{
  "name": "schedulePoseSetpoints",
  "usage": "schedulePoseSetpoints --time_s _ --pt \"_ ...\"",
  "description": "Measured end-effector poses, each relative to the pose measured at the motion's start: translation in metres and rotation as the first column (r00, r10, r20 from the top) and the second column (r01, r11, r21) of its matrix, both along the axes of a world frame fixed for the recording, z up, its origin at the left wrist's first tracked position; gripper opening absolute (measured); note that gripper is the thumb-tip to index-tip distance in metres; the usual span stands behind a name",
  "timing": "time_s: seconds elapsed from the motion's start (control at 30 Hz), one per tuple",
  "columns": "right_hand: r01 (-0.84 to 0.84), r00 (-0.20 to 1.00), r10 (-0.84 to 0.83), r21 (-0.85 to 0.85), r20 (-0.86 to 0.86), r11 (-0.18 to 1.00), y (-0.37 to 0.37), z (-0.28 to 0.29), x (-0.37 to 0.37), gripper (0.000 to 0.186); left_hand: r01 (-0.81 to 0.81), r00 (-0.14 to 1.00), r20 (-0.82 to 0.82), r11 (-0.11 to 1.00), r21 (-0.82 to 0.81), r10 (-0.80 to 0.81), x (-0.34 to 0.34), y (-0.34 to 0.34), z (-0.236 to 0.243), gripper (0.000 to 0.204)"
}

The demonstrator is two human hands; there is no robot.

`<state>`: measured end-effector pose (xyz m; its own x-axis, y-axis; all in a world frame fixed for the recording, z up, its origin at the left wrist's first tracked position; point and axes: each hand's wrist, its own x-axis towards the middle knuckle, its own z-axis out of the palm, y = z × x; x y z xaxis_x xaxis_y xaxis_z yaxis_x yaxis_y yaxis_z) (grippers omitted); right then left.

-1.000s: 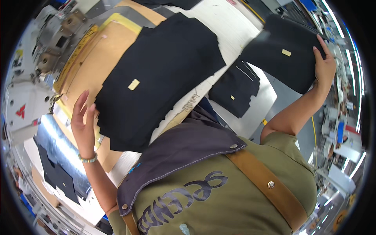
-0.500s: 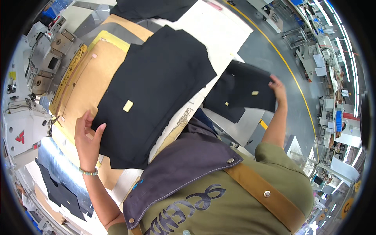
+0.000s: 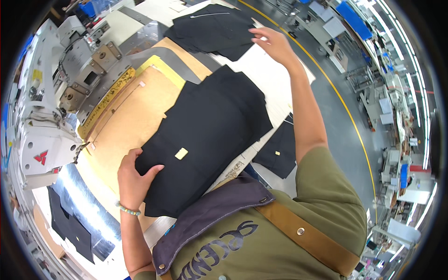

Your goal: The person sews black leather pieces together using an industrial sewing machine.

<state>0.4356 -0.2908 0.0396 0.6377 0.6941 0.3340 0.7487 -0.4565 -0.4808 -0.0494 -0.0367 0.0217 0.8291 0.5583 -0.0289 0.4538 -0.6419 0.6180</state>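
Standing at far left, a white machine (image 3: 49, 149) borders a tan board (image 3: 128, 121) with a yellow edge. Covering part of this board is a large black panel (image 3: 210, 121), which lies flat in front of the body. Beyond the panel rests a pile of black pieces (image 3: 212, 30); a smaller black panel (image 3: 275, 156) lies to the right, nearer the body. The left hand (image 3: 135, 179) rests on the large panel's left edge, thumb and fingers spread apart. The right hand (image 3: 275, 44) extends its fingers just beside the pile, 2 fingertips apart; contact cannot be told. A beaded bracelet (image 3: 129, 211) circles the left wrist, and 1 pale yellow tag (image 3: 181, 153) marks the large panel.
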Motion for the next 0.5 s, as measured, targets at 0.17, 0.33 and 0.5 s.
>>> schedulePoseSetpoints --time_s 0.17,0.33,0.5 --pt "-0.036 0.921 0.175 -0.370 0.349 0.929 0.116 -0.023 0.041 0.047 0.024 0.978 0.204 0.996 0.083 -0.041 0.006 -0.006 -0.007 0.061" --pt "-0.103 0.793 0.270 -0.317 0.546 0.943 0.134 -0.048 0.155 0.040 0.140 0.969 0.201 0.990 0.016 -0.141 0.054 0.006 -0.003 0.069" --pt "-0.114 0.956 0.230 -0.492 0.180 0.863 0.208 -0.017 0.102 0.052 0.236 0.971 0.066 0.961 -0.145 -0.228 0.079 0.006 -0.001 0.070"
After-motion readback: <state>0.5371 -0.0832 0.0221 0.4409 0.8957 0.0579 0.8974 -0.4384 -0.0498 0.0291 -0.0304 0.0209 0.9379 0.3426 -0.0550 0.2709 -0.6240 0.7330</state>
